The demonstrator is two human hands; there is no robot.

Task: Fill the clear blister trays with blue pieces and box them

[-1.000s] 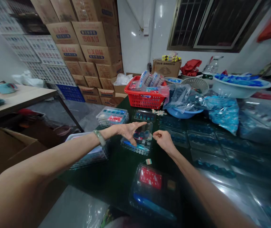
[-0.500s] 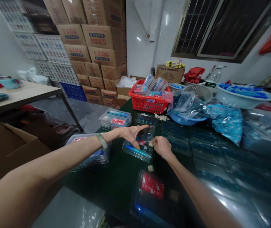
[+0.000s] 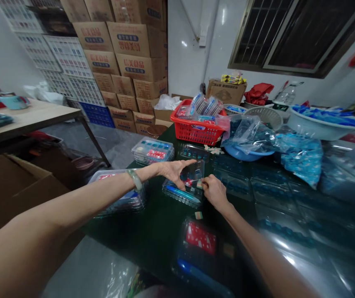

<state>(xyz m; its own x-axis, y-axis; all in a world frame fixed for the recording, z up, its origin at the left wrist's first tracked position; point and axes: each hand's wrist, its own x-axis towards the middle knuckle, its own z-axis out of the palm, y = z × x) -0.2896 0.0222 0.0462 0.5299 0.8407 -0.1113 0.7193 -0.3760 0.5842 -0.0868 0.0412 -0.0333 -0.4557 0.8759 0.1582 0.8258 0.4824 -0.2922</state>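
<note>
A clear plastic box (image 3: 182, 199) stands with its lid (image 3: 197, 169) raised on the dark green tabletop. In it lie a blue pen (image 3: 180, 193) and a red white-spotted piece (image 3: 188, 182). My left hand (image 3: 173, 171) holds the box at its left side, thumb at the front and index finger stretched along the lid's top. My right hand (image 3: 216, 192) is closed in a pinch at the box's right edge, its fingertips against a small striped block (image 3: 199, 184). Another striped block (image 3: 199, 215) lies on the table in front.
Nearer me lies another filled clear box (image 3: 196, 260). Stacks of filled boxes (image 3: 153, 151) stand at the left, a red basket (image 3: 197, 130) behind. Empty clear trays (image 3: 276, 194) cover the right side. A blue basin (image 3: 247, 153) and a blue bag (image 3: 301, 157) stand beyond.
The view has shifted slightly. My right hand has turned a little at the box's edge, opening a small gap between its fingers. My left hand keeps its place on the box.
</note>
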